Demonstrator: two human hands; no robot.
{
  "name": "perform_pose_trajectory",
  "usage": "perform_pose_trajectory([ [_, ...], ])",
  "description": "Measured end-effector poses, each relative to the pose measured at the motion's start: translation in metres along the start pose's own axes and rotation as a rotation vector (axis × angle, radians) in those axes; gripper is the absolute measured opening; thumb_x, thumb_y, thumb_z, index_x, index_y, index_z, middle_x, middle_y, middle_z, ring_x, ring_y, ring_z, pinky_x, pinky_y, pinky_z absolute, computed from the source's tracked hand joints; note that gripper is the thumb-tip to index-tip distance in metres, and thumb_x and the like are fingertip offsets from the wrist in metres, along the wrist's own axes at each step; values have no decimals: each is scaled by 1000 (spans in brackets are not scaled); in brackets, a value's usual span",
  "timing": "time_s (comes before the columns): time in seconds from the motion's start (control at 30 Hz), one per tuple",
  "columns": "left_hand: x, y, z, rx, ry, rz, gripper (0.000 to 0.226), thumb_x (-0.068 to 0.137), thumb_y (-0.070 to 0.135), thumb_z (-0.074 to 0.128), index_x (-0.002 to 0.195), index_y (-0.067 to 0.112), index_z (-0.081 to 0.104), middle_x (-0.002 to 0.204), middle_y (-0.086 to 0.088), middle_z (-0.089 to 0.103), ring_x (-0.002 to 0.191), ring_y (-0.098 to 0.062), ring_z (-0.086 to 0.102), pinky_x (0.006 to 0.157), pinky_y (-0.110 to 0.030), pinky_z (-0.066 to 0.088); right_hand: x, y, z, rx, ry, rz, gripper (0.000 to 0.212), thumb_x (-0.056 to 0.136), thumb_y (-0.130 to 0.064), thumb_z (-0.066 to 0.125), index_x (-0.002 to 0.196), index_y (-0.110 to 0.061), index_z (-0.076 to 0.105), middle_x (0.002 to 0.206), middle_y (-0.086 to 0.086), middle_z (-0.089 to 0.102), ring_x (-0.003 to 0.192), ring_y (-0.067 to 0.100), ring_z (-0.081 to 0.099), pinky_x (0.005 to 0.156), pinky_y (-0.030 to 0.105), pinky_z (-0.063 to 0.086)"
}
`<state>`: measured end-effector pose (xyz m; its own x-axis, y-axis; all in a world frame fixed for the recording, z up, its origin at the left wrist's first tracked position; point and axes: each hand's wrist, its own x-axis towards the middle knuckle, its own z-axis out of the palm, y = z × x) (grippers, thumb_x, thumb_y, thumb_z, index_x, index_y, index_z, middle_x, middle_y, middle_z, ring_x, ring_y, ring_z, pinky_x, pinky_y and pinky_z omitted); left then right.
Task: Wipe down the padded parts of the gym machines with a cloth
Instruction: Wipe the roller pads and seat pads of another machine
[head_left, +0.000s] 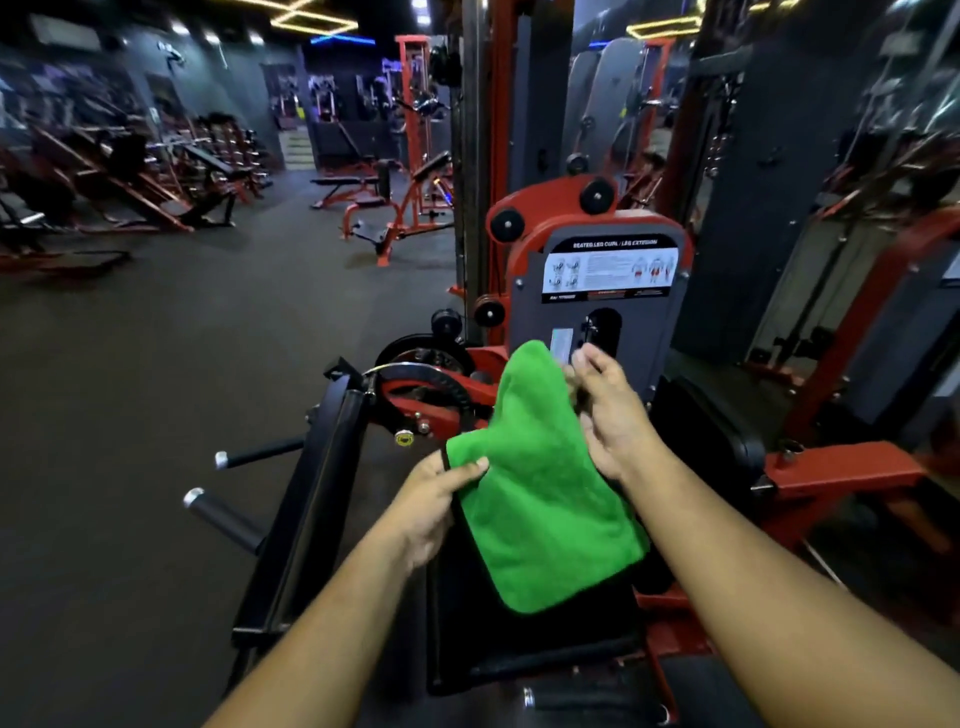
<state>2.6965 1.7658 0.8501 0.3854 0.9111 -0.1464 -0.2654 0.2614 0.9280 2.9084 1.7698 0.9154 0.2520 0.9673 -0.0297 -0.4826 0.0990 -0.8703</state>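
Green cloth (540, 499): held in air above black seat pad (524, 644) of leg-curl machine (597, 291). Left hand (431, 499) fingers pinch left edge; right hand (613, 410) fingers clamp top corner. Prob. light, soft, floppy, non-slip; bunch mid-cloth in palm for wiping.

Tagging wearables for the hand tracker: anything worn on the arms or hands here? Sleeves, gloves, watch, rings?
Nothing worn that shows. The left hand and the right hand are bare, with no gloves, and no rings are visible. Both forearms are uncovered right to the bottom edge of the head view: no sleeve cuffs, watch, wristband or markings. Motion blur at the right fingertips could hide small details.
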Motion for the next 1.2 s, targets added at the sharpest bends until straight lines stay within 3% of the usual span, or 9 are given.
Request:
perform_pose_trajectory([
  [0.1,8,-13,-5,-87,80,-31,24,98,8,62,120,3,67,112,-20,74,99,-30,72,87,-43,61,-26,54,-49,-324,-171,458,49,101,-56,47,125,-19,68,118,10,74,101,22,73,77,35,61],
  [0.17,11,-30,-18,-49,91,-59,23,98,7,62,121,6,65,111,-18,75,98,-30,72,90,-45,59,-34,87,-75,-510,-210,533,41,99,-45,57,127,-17,67,113,4,76,97,17,73,85,37,60],
  [0.3,13,-62,-56,305,47,-86,40,89,-5,71,123,13,60,113,-7,76,108,-26,72,89,-37,59,-30,123,-96,-536,-8,350,50,89,-15,76,133,-20,54,107,6,77,103,24,72,101,57,51],
  [0.43,21,-87,-68,519,294,-69,49,81,6,84,116,10,51,104,-3,70,99,-25,70,83,-31,58,-19,132,-103,-502,110,224,48,90,-1,72,130,-14,50,98,9,74,83,16,73,69,28,58],
  [0.53,28,-98,-63,627,414,-56,65,80,16,87,124,24,40,94,10,60,83,-1,59,72,-22,47,-9,141,-115,-536,-11,254,48,89,4,71,131,-10,53,105,11,74,93,16,73,75,24,58],
  [0.7,55,-130,-72,906,170,-158,84,66,24,95,139,26,55,129,1,62,117,-16,60,101,-29,49,38,170,-151,-1025,-241,212,61,78,-1,83,129,-25,59,123,2,67,109,14,66,101,34,53],
  [0.87,101,-167,-82,1605,204,-209,38,86,50,71,122,36,67,118,3,53,120,-22,51,94,-41,48,112,201,-187,-1514,-446,75,29,82,-36,81,107,-26,74,100,-4,60,98,20,59,87,33,49],
  [0.97,146,-176,-91,1654,212,-235,33,91,42,66,122,33,68,126,2,53,122,-24,51,96,-41,45,167,221,-199,-1593,-607,66,27,82,-44,80,103,-29,73,100,-6,49,98,17,52,86,38,50],
  [1.2,203,-247,-131,1609,261,-89,37,71,23,74,108,26,73,103,1,72,93,-28,68,79,-38,53,236,301,-231,-1507,-622,-32,21,83,-12,78,101,-12,66,111,3,57,99,20,58,85,37,52],
])
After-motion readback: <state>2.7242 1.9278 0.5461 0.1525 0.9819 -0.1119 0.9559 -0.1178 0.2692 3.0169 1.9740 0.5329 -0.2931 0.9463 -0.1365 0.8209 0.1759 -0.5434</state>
